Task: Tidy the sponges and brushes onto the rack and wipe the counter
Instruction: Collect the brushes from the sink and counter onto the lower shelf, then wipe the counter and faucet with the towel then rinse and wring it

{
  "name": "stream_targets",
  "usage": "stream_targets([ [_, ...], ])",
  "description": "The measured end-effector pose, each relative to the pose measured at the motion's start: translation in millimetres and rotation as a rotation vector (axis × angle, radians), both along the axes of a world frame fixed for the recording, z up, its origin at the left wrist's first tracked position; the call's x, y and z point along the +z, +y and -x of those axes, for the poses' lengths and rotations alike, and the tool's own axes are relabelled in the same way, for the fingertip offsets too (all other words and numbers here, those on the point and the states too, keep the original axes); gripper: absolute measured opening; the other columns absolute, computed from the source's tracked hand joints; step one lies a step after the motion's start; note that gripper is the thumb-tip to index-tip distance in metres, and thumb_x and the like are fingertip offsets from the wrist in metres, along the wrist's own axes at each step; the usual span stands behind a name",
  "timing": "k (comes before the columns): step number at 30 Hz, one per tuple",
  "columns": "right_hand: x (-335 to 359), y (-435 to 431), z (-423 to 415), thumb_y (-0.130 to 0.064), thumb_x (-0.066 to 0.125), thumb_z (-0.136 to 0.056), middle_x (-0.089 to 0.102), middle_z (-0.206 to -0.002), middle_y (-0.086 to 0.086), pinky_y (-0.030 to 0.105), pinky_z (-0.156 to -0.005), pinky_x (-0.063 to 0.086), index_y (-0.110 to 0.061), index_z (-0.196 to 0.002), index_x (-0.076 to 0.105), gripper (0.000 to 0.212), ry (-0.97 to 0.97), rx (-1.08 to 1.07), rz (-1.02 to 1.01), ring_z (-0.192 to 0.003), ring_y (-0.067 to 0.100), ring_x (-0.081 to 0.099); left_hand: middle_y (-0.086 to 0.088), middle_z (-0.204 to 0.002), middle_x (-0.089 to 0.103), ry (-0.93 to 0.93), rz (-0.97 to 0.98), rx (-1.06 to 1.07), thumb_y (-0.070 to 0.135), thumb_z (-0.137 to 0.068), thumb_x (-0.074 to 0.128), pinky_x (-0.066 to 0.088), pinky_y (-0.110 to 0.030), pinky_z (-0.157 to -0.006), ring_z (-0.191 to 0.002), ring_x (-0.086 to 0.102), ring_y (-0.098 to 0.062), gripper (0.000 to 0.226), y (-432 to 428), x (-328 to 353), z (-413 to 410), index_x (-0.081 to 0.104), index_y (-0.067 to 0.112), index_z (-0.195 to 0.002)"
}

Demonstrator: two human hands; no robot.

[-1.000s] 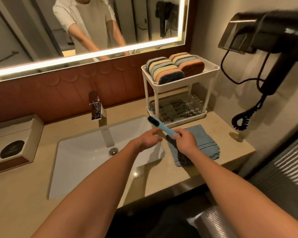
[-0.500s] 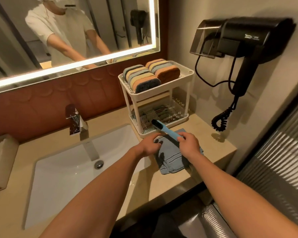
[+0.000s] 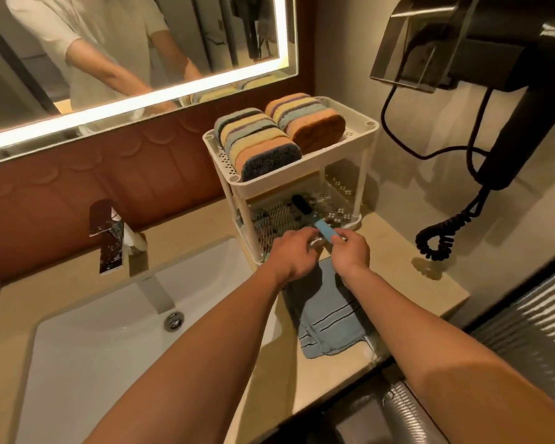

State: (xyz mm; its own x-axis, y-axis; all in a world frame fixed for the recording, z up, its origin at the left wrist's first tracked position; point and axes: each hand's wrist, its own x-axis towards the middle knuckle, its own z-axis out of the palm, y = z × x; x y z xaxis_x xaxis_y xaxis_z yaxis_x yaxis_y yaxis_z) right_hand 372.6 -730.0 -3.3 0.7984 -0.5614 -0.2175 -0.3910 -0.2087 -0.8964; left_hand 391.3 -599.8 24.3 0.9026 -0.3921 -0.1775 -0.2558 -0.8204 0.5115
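holding brush over rack rim

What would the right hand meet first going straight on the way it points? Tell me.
Probably the lower tray rim of the rack, just beyond the right hand pinching the brush; depth is unclear.

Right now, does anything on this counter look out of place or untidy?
Only the blue towel: it lies rumpled on the counter, with its lower end close to the front edge. The sponges stand neatly on the rack top shelf. The blue brush, held by the left hand and right hand, is half inside the lower shelf.
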Motion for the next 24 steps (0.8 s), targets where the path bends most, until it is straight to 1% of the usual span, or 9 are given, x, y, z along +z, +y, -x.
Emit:
stream_targets([
  [2,-5.0,-1.9,-16.8,-0.021,0.052,-0.102,0.068,-0.125,0.01,0.039,-0.096,0.049,-0.019,-0.123,0.069,0.027,0.008,-0.013,0.023,-0.113,0.032,0.062,-0.003,-0.146,0.054,-0.037,0.002,-0.006,0.029,-0.097,0.049,0.035,-0.047,-0.113,-0.134,0.047,-0.028,0.054,-7.5,-4.2,-15.2,0.042,0.034,-0.15],
  [4,-7.9,-5.0,-33.3,-0.021,0.052,-0.102,0.067,-0.125,0.01,0.04,-0.098,0.048,-0.021,-0.12,0.07,0.025,0.016,-0.04,0.026,-0.113,0.032,0.061,-0.002,-0.146,0.056,-0.005,0.015,-0.013,0.027,-0.098,0.049,0.041,-0.044,-0.111,-0.133,0.051,-0.027,0.051,-14.0,-10.1,-31.5,0.043,0.03,-0.149],
  [7,-10.8,-9.4,-55.9,-0.017,0.049,-0.102,0.066,-0.124,0.012,0.039,-0.096,0.047,-0.021,-0.113,0.07,0.024,0.032,-0.057,0.051,-0.112,0.033,0.059,-0.004,-0.132,0.065,0.078,0.101,0.013,0.025,-0.099,0.048,0.047,-0.043,-0.106,-0.12,0.06,-0.026,0.039,-18.6,-20.9,-53.4,0.055,0.024,-0.137],
  [10,-16.1,-16.4,-73.3,-0.021,0.05,-0.103,0.063,-0.129,0.013,0.041,-0.099,0.048,-0.017,-0.123,0.067,0.027,0.072,-0.076,0.124,-0.117,0.035,0.06,-0.006,-0.122,0.067,0.149,0.071,0.04,0.03,-0.101,0.043,0.05,-0.045,-0.102,-0.109,0.063,-0.024,0.032,-20.9,-27.6,-68.4,0.061,0.019,-0.125],
  [13,-24.7,-22.7,-85.0,-0.021,0.049,-0.101,0.068,-0.119,0.012,0.041,-0.093,0.052,-0.015,-0.115,0.07,0.025,0.098,-0.066,0.192,-0.107,0.035,0.064,-0.011,-0.111,0.068,0.177,0.024,0.032,0.028,-0.102,0.041,0.051,-0.044,-0.098,-0.1,0.063,-0.026,0.029,-24.6,-31.6,-78.1,0.065,0.014,-0.112],
  [16,-30.4,-26.7,-92.4,-0.021,0.046,-0.102,0.069,-0.112,0.014,0.044,-0.089,0.054,-0.014,-0.108,0.07,0.025,0.103,-0.081,0.234,-0.102,0.036,0.064,-0.015,-0.114,0.066,0.126,-0.001,-0.006,0.023,-0.103,0.042,0.049,-0.039,-0.097,-0.103,0.061,-0.029,0.03,-32.0,-32.8,-83.6,0.065,0.009,-0.115],
  [18,-32.8,-25.1,-93.1,-0.023,0.046,-0.101,0.068,-0.112,0.013,0.046,-0.09,0.054,-0.015,-0.111,0.067,0.024,0.091,-0.085,0.252,-0.104,0.036,0.064,-0.01,-0.113,0.064,0.1,0.026,-0.029,0.021,-0.102,0.043,0.047,-0.034,-0.094,-0.104,0.059,-0.025,0.027,-35.9,-35.5,-86.2,0.063,0.011,-0.118],
  [21,-35.0,-20.0,-89.0,-0.032,0.048,-0.1,0.067,-0.118,0.008,0.049,-0.093,0.054,-0.021,-0.122,0.06,0.027,0.055,-0.127,0.223,-0.108,0.034,0.064,-0.005,-0.11,0.061,0.128,0.044,-0.061,0.02,-0.102,0.044,0.04,-0.029,-0.088,-0.102,0.058,-0.02,0.025,-40.3,-39.8,-88.0,0.061,0.017,-0.12],
  [24,-33.6,-15.5,-79.7,-0.037,0.043,-0.1,0.064,-0.129,0.008,0.049,-0.096,0.052,-0.022,-0.136,0.052,0.04,0.027,-0.145,0.212,-0.115,0.034,0.062,-0.005,-0.115,0.065,0.158,0.024,-0.076,0.02,-0.102,0.043,0.044,-0.032,-0.093,-0.108,0.061,-0.025,0.028,-41.3,-40.6,-82.3,0.062,0.016,-0.123],
])
